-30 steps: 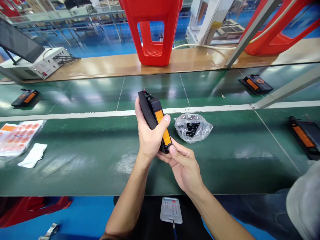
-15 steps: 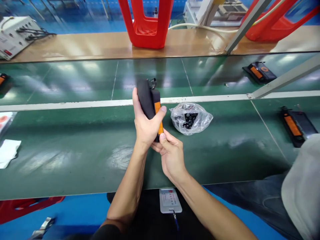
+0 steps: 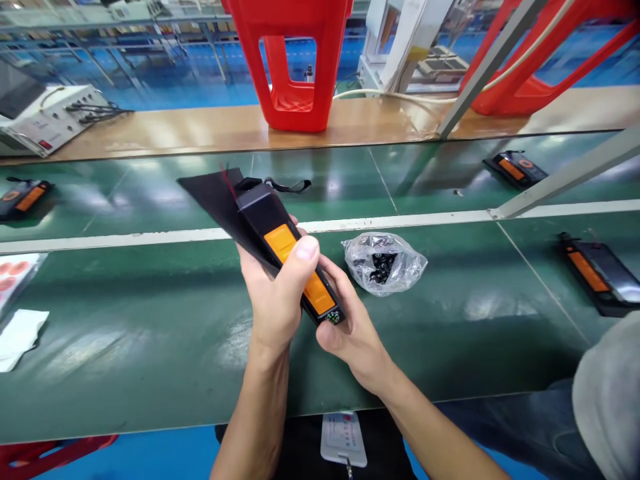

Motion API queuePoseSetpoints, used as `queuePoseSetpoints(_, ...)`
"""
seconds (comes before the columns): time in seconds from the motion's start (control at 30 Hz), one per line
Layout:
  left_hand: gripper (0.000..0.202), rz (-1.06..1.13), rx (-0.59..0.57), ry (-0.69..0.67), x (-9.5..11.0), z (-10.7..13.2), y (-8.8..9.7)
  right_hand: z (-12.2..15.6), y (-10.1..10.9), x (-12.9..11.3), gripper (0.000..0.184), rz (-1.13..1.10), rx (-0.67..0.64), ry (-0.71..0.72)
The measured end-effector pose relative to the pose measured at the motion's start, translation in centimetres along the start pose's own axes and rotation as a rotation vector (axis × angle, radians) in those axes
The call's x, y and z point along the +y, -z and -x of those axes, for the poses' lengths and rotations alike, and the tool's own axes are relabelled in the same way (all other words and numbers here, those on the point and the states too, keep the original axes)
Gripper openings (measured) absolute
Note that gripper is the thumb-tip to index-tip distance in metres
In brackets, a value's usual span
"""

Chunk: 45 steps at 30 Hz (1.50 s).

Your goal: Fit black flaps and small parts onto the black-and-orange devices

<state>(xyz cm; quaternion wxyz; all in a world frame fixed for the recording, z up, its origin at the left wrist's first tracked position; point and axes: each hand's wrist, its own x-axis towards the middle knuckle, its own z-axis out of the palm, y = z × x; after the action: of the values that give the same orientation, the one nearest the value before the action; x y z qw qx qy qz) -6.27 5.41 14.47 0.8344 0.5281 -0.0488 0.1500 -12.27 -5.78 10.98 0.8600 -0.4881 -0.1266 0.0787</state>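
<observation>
You are turning the device (image 3: 278, 243) so more orange panel (image 3: 317, 295) is facing you, bringing its round insert (image 3: 333, 318) into view.
Your left hand (image 3: 276, 305) is clasping it; your right hand (image 3: 357, 337), half-curled, is supporting it near the insert, above the worktop (image 3: 150, 360), left of the plastic bag (image 3: 409, 273).

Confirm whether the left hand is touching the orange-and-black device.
Touching. In the head view, the left hand lays its thumb across the orange-and-black device.
</observation>
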Motion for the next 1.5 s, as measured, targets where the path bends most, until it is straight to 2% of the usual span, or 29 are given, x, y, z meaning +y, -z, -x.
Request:
queuePoseSetpoints(0.07, 0.040, 0.049, -0.051, 0.008, 0.6, 0.5, 0.3, 0.2, -0.3, -0.4, 0.089, -0.001, -0.020, -0.019)
queuePoseSetpoints(0.17, 0.044, 0.123, -0.135, 0.054, 1.2, 0.9, 0.5, 0.7, -0.6, -1.1, 0.089, 0.111, 0.018, -0.015)
queuePoseSetpoints(0.33, 0.044, 0.184, -0.182, -0.004, 1.6, 1.1, 0.2, 1.1, -1.0, -2.8, 0.096, 0.382, 0.041, -0.033)
queuePoseSetpoints(0.5, 0.043, 0.281, -0.193, 0.020, 2.0, 1.4, -0.4, 1.4, -1.8, -4.0, 0.087, 0.569, 0.081, -0.001)
queuePoseSetpoints(0.7, 0.039, 0.256, -0.117, 0.038, 2.2, 1.8, -1.2, 1.6, -2.6, -3.3, 0.073, 0.494, 0.153, 0.059)
queuePoseSetpoints(0.8, 0.036, 0.208, -0.086, 0.023, 2.0, 1.9, -1.4, 1.4, -2.4, -2.9, 0.065, 0.347, 0.160, -0.002)
queuePoseSetpoints(0.9, 0.040, 0.199, -0.085, -0.006, 1.7, 1.8, -1.4, 1.1, -2.2, -2.5, 0.067, 0.245, 0.162, -0.046)
queuePoseSetpoints(1.1, 0.038, 0.183, -0.093, 0.005, 0.5, 1.0, -0.3, 0.3, -2.1, -0.9, 0.071, 0.167, 0.173, -0.020)
queuePoseSetpoints(1.2, 0.039, 0.133, -0.077, 0.024, 0.4, 0.4, 0.1, 0.2, -2.3, -0.3, 0.078, 0.255, 0.182, 0.027)
queuePoseSetpoints(1.33, 0.040, 0.163, -0.106, 0.006, 1.2, 0.1, -0.2, 0.4, -2.9, -0.7, 0.097, 0.463, 0.181, 0.092)
queuePoseSetpoints(1.5, 0.042, 0.244, -0.129, 0.014, 2.1, 0.3, -0.9, 0.7, -3.6, -1.7, 0.098, 0.577, 0.224, 0.130)
